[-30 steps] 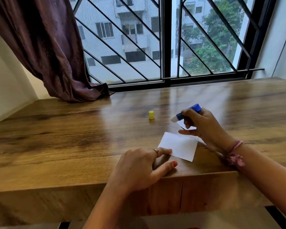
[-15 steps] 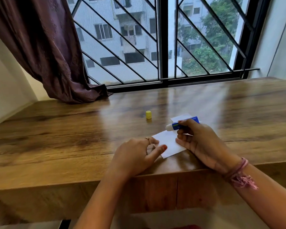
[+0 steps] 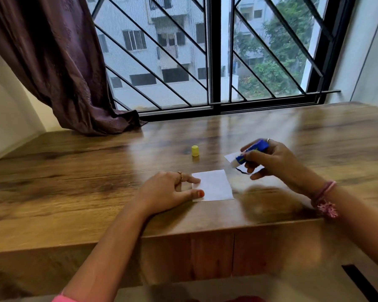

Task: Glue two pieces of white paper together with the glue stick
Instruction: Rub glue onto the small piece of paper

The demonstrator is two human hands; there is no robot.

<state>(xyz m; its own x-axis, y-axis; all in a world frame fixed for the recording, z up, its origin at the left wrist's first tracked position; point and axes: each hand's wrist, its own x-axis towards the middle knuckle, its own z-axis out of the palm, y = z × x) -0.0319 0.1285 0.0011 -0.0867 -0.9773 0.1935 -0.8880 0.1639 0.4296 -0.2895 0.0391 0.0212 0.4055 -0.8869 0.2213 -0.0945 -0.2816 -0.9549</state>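
So, head view, the only one. Left hand [image 3: 168,190] lay flat on the desk [image 3: 74,188], fingers spread and unclenched, gripping nothing, fingertips [image 3: 195,180] pressed on the left edge of the near white paper [image 3: 214,185] to pin it. That sheet sat flat on the desk just right of the left hand, and I couldn't see whether any glue was on it.

Right hand [image 3: 271,162] was curled around the blue glue stick [image 3: 252,151], raised off the desk, stick tilted with its pale tip down and toward the left hand. Motion blur on that hand, so the exact finger grip was unclear. The second white paper [image 3: 230,156] showed only as a corner past the stick's tip, mostly hidden behind the right hand; whether the lower fingers touched it I couldn't tell. The yellow cap [image 3: 195,151] stood upright beyond the left hand, well apart from both sheets.

Judgement: step in hand was glue application, sheets not yet joined. To do it well:
- keep the left fingertips on the edge only, so the stick can cover the rest
- stroke away from the pinned edge, so the sheet gets pulled taut rather than buckled
- light pressure, tip fairly flat to the paper
- cover out to the corners
- then drop the second sheet on edge-aligned and press from the middle outward

Risk: thin paper could drag or crease under the sticky tip if the pin slipped.
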